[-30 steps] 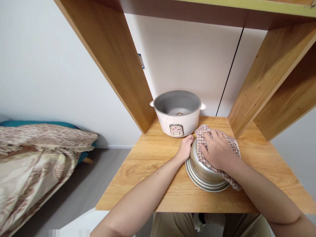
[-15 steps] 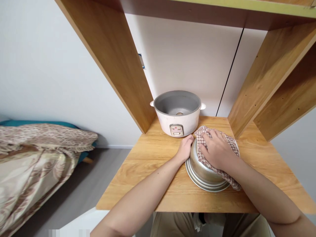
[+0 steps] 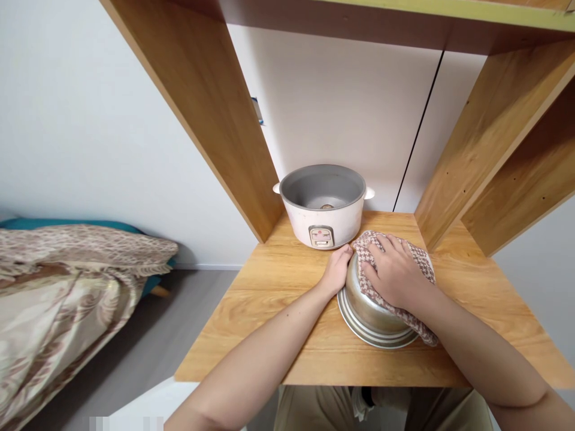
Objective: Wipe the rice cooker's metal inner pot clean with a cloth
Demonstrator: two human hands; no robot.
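A metal inner pot (image 3: 377, 311) rests upside down on the wooden desk, its ridged rim against the wood. My left hand (image 3: 336, 270) steadies the pot's left side, its thumb and fingers against the wall. Over the upturned base lies a brown and white patterned cloth (image 3: 366, 280), hanging down the pot's right side. My right hand (image 3: 395, 272) presses this cloth onto the pot with its fingers curved over it. Just behind stands a white rice cooker body (image 3: 300, 224), lidless, with its grey inside and heating plate showing.
The wooden desk (image 3: 251, 311) has upright panels at its left (image 3: 215, 108) and right (image 3: 503, 137), and a shelf (image 3: 350, 24) overhead. A white wall (image 3: 341, 108) closes the back. To the left, a bed with a patterned cover (image 3: 81, 311) stands on the grey floor.
My right hand and the cloth have shifted very slightly on the pot. My left hand, the pot and the rice cooker body stay where they were.
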